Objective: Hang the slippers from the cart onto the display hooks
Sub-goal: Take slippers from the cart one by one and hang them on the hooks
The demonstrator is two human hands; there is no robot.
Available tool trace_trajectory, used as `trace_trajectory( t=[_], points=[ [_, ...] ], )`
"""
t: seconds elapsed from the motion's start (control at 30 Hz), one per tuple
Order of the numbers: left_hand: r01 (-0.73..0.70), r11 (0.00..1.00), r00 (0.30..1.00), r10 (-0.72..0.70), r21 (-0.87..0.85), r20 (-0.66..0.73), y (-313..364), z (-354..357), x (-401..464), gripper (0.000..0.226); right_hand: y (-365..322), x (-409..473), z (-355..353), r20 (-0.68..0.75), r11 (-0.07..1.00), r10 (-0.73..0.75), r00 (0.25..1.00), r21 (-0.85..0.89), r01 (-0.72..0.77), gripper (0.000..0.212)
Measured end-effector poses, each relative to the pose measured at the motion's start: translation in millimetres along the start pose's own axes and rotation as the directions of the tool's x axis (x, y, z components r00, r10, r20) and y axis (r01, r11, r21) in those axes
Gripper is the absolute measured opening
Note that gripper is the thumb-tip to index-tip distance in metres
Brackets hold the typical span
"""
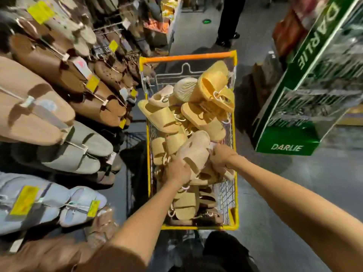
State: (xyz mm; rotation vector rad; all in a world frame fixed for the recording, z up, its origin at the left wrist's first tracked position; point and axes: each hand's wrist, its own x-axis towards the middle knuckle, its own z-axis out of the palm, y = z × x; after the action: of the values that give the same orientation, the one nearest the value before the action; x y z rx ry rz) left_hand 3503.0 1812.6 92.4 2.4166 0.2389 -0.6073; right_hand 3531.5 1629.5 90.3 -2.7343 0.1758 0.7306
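A wire cart point(234, 195) with a yellow frame and orange handle stands in the aisle, heaped with yellow, beige and tan slippers. On top near me lies a pale beige slipper pair point(194, 152). My left hand point(176, 171) grips its near left side. My right hand point(221, 157) pinches its right edge. Display hooks point(49, 44) on the left rack carry rows of brown, grey and light blue slippers with yellow tags.
A green DARLIE display stand point(306, 95) rises right of the cart. A person's dark trousers and shoes point(227, 26) stand beyond the cart in the aisle. Yellow slippers point(214, 83) pile high at the cart's far end. Grey floor lies on the right.
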Motion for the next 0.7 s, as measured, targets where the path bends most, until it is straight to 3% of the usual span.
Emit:
trace_trajectory(
  t=[0.2,0.37,0.53,0.7],
  points=[
    [0.101,0.994,0.995,-0.102,-0.041,-0.023,3.6,-0.2,4.0,0.053,-3.3,-5.7,11.4,-0.082,0.999,0.045,0.996,-0.01,-0.046,0.019],
    [0.137,0.98,0.987,-0.147,-0.146,-0.062,5.9,1.5,-0.4,0.058,-16.4,-13.6,4.1,-0.139,0.982,0.051,0.989,0.189,-0.024,0.03],
    [0.162,0.959,0.984,-0.176,-0.232,-0.038,8.3,-11.5,-13.2,0.057,-16.3,-37.6,-11.7,-0.23,0.925,-0.019,0.973,0.365,0.105,0.037],
    [0.156,0.955,0.985,-0.17,-0.253,-0.035,7.4,-23.5,-33.1,0.065,-15.2,-66.8,-10.8,-0.286,0.897,-0.263,0.921,0.278,0.343,0.02]
  ],
)
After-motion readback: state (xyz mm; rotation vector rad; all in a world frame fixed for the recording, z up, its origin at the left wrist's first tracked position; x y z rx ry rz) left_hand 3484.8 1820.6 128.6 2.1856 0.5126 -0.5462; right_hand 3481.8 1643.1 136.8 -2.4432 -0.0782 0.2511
